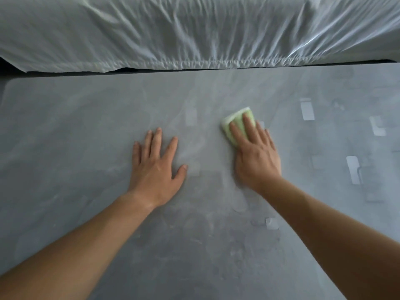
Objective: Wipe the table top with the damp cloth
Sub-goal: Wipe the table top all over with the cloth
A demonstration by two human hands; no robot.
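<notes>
A grey mottled table top [86, 148] fills most of the view. My right hand [255, 156] lies flat on a folded light-green cloth [236, 121], pressing it against the table just right of centre; my fingers cover the cloth's near half. My left hand [155, 167] rests palm down on the bare table to the left of the cloth, fingers spread, holding nothing. Faint streaks and smears show on the surface around both hands.
A bed with a wrinkled white sheet [194, 33] runs along the table's far edge, with a dark gap between them. Several pale rectangular patches [307, 110] mark the table at the right and near my right forearm.
</notes>
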